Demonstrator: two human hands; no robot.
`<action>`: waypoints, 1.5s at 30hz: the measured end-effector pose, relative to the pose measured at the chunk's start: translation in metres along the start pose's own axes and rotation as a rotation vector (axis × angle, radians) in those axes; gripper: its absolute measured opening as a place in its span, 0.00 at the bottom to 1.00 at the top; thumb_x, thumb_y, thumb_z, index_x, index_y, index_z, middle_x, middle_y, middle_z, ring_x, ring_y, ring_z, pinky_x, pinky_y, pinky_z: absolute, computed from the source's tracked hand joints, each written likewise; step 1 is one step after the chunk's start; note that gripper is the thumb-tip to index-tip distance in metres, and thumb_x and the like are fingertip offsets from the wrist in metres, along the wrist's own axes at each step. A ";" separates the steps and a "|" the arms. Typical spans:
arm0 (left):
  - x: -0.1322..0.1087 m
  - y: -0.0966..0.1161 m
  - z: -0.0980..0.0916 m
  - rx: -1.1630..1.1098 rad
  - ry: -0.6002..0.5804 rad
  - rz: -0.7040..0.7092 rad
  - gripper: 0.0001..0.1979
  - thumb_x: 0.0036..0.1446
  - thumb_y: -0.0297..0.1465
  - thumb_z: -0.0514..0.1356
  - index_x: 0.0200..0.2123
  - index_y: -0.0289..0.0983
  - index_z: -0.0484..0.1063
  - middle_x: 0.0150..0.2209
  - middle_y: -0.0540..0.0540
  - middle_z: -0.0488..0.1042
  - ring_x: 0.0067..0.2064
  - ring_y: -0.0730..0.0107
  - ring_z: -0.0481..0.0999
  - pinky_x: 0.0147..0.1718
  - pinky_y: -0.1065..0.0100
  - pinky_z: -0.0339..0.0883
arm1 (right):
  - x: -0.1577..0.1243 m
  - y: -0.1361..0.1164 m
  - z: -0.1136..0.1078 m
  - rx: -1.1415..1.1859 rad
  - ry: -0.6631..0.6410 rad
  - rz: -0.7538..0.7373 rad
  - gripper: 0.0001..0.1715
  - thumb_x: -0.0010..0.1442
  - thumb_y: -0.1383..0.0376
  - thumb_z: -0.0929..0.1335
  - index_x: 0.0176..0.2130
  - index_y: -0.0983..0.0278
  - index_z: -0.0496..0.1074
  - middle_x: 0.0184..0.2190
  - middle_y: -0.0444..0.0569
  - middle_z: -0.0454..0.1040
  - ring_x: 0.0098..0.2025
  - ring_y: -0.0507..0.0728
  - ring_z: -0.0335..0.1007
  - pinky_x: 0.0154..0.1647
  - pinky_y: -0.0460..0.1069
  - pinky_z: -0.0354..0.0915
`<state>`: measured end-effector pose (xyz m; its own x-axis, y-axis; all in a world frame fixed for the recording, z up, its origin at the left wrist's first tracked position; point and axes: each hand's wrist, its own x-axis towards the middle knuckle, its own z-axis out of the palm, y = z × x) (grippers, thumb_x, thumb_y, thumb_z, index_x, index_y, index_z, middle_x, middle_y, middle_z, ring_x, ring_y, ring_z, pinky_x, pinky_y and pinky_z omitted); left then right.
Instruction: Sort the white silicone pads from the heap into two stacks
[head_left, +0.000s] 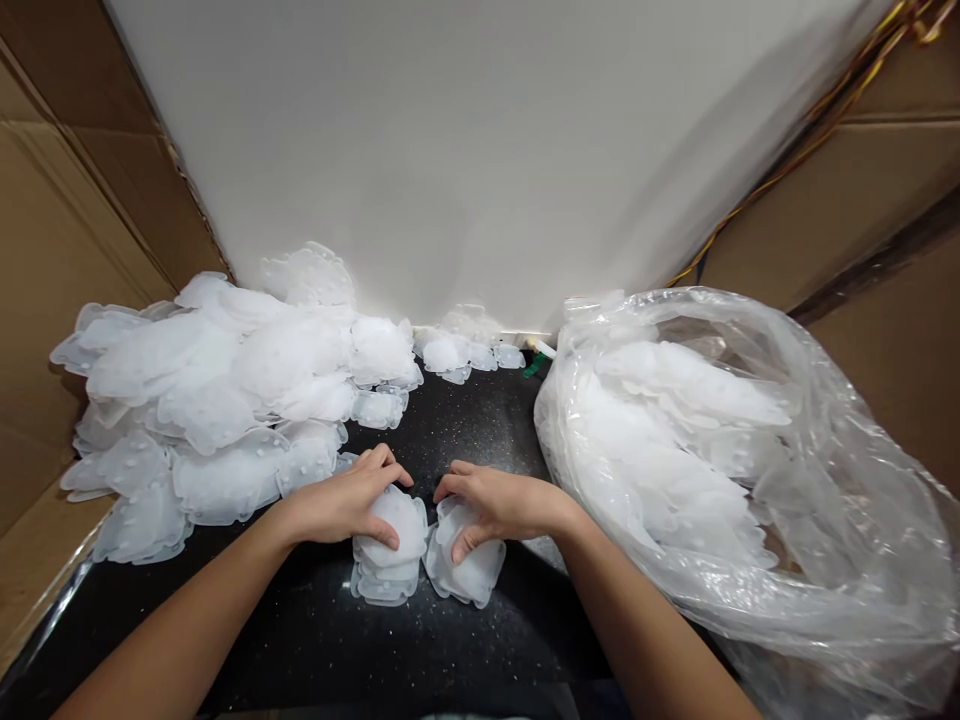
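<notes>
L hand (345, 508) clamped on L stack (388, 578), R hand (501, 505) on R stack (474, 578): 2 stacks formed, pile (225, 400) & full bag (862, 530) remain

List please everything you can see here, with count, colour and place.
pile: many plastic pieces, milky white, table left
small heap: several pieces, white, back by wall
bag: one, clear, right, full of such pieces
left stack: one, white, front centre
right stack: one, white, beside it
table: one, black, speckled
wall: one, white, behind
cardboard: several sheets, brown, both sides
wires: few, yellow and red, top right
left hand: one, clasps left stack
right hand: one, clasps right stack
</notes>
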<state>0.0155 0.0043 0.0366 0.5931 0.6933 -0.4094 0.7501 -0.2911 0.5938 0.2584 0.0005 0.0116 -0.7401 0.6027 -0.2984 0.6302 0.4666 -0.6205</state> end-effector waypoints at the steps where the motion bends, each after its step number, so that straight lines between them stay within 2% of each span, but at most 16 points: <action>1: -0.001 0.002 0.002 0.014 -0.030 -0.009 0.30 0.43 0.34 0.68 0.51 0.43 0.67 0.49 0.47 0.64 0.54 0.57 0.66 0.51 0.63 0.61 | 0.000 -0.004 0.002 -0.039 -0.018 0.033 0.38 0.48 0.49 0.76 0.52 0.65 0.69 0.46 0.53 0.68 0.45 0.60 0.69 0.44 0.51 0.66; 5: -0.004 0.012 0.010 0.163 -0.122 -0.080 0.30 0.40 0.33 0.70 0.48 0.39 0.67 0.46 0.45 0.69 0.52 0.51 0.68 0.49 0.61 0.62 | 0.000 -0.017 0.014 -0.164 0.011 0.136 0.33 0.44 0.51 0.79 0.43 0.67 0.72 0.39 0.52 0.70 0.39 0.60 0.69 0.37 0.50 0.64; 9: -0.011 0.026 0.015 0.266 -0.089 -0.068 0.21 0.43 0.29 0.64 0.43 0.40 0.66 0.47 0.45 0.69 0.51 0.52 0.70 0.46 0.63 0.62 | -0.010 -0.022 0.027 -0.207 0.170 0.035 0.24 0.48 0.56 0.78 0.38 0.66 0.71 0.38 0.51 0.70 0.41 0.59 0.67 0.38 0.48 0.61; 14: -0.007 0.046 0.003 0.126 -0.192 -0.048 0.18 0.43 0.29 0.64 0.39 0.40 0.64 0.37 0.50 0.70 0.39 0.59 0.73 0.32 0.68 0.60 | -0.054 -0.023 0.024 0.239 0.338 0.129 0.25 0.50 0.53 0.76 0.42 0.60 0.67 0.28 0.40 0.67 0.28 0.52 0.61 0.26 0.44 0.54; 16: 0.004 0.055 -0.006 -0.034 -0.184 0.004 0.20 0.41 0.30 0.66 0.39 0.40 0.64 0.35 0.52 0.71 0.39 0.61 0.73 0.32 0.69 0.62 | -0.080 -0.021 0.010 0.402 0.534 0.168 0.25 0.51 0.51 0.74 0.42 0.60 0.66 0.29 0.41 0.68 0.29 0.52 0.62 0.26 0.44 0.56; 18: 0.024 0.066 -0.016 -0.260 -0.144 0.062 0.22 0.41 0.31 0.68 0.39 0.40 0.64 0.36 0.52 0.72 0.40 0.62 0.73 0.34 0.69 0.65 | -0.108 -0.014 -0.010 0.488 0.814 0.211 0.26 0.52 0.49 0.72 0.43 0.60 0.65 0.35 0.45 0.71 0.32 0.54 0.66 0.29 0.46 0.61; 21: 0.063 0.092 -0.029 -0.555 -0.042 0.170 0.25 0.39 0.32 0.71 0.40 0.39 0.65 0.38 0.49 0.73 0.43 0.61 0.75 0.37 0.67 0.69 | -0.147 0.011 -0.039 0.381 1.250 0.417 0.29 0.50 0.45 0.71 0.43 0.60 0.66 0.39 0.50 0.73 0.37 0.59 0.69 0.33 0.50 0.64; 23: 0.095 0.119 -0.032 -0.698 0.027 0.263 0.27 0.38 0.33 0.73 0.42 0.39 0.66 0.41 0.46 0.76 0.45 0.59 0.76 0.41 0.64 0.71 | -0.168 0.035 -0.051 0.300 1.392 0.567 0.29 0.48 0.45 0.70 0.42 0.60 0.67 0.38 0.50 0.73 0.38 0.60 0.69 0.33 0.50 0.64; 27: 0.159 0.183 -0.022 -0.699 0.005 0.539 0.29 0.39 0.37 0.74 0.44 0.36 0.69 0.45 0.39 0.77 0.47 0.55 0.77 0.46 0.58 0.71 | -0.192 0.082 -0.059 0.209 1.280 0.828 0.26 0.55 0.48 0.66 0.44 0.64 0.67 0.34 0.50 0.74 0.35 0.60 0.72 0.31 0.50 0.65; 30: 0.203 0.227 0.000 -0.618 0.018 0.581 0.31 0.43 0.38 0.72 0.48 0.35 0.67 0.45 0.37 0.76 0.46 0.53 0.77 0.45 0.55 0.71 | -0.203 0.103 -0.059 0.021 1.112 1.001 0.22 0.60 0.55 0.63 0.47 0.66 0.67 0.36 0.54 0.76 0.38 0.62 0.74 0.35 0.52 0.68; 32: 0.226 0.249 0.017 -0.552 0.054 0.587 0.33 0.45 0.38 0.72 0.51 0.33 0.65 0.46 0.35 0.75 0.48 0.50 0.76 0.45 0.53 0.70 | -0.210 0.107 -0.060 -0.063 1.068 1.060 0.22 0.60 0.60 0.63 0.51 0.68 0.67 0.41 0.60 0.77 0.43 0.64 0.75 0.40 0.54 0.68; 34: 0.243 0.266 0.032 -0.470 0.106 0.604 0.37 0.39 0.34 0.74 0.51 0.34 0.64 0.48 0.35 0.74 0.52 0.46 0.73 0.50 0.48 0.67 | -0.219 0.103 -0.063 -0.122 1.055 1.099 0.27 0.60 0.65 0.63 0.57 0.71 0.63 0.50 0.68 0.73 0.48 0.67 0.74 0.45 0.56 0.67; 37: 0.256 0.281 0.049 -0.363 0.175 0.662 0.40 0.29 0.24 0.77 0.50 0.36 0.66 0.51 0.36 0.71 0.57 0.42 0.68 0.57 0.47 0.60 | -0.232 0.088 -0.074 -0.208 1.016 1.161 0.35 0.59 0.71 0.62 0.64 0.73 0.54 0.57 0.76 0.65 0.52 0.72 0.72 0.49 0.61 0.65; 40: 0.257 0.289 0.058 -0.297 0.252 0.712 0.38 0.29 0.21 0.76 0.48 0.36 0.69 0.54 0.35 0.68 0.61 0.41 0.63 0.61 0.47 0.54 | -0.242 0.071 -0.090 -0.332 0.922 1.259 0.33 0.61 0.72 0.60 0.65 0.71 0.54 0.57 0.76 0.65 0.50 0.72 0.74 0.48 0.62 0.64; 42: 0.256 0.290 0.057 -0.275 0.295 0.715 0.30 0.37 0.23 0.73 0.46 0.35 0.69 0.53 0.35 0.69 0.60 0.44 0.65 0.60 0.48 0.56 | -0.243 0.062 -0.100 -0.382 0.830 1.276 0.28 0.64 0.70 0.59 0.62 0.71 0.59 0.54 0.73 0.69 0.50 0.71 0.73 0.48 0.61 0.65; 45: 0.251 0.281 0.042 -0.263 0.310 0.691 0.09 0.55 0.25 0.62 0.41 0.35 0.70 0.42 0.39 0.74 0.46 0.57 0.75 0.50 0.55 0.68 | -0.234 0.057 -0.104 -0.412 0.730 1.015 0.24 0.65 0.64 0.62 0.59 0.67 0.62 0.53 0.64 0.71 0.51 0.66 0.72 0.50 0.57 0.64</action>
<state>0.3879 0.0685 0.0715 0.7612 0.5758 0.2985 0.1262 -0.5830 0.8026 0.4917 -0.0469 0.1215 0.3165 0.9477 0.0409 0.9480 -0.3145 -0.0494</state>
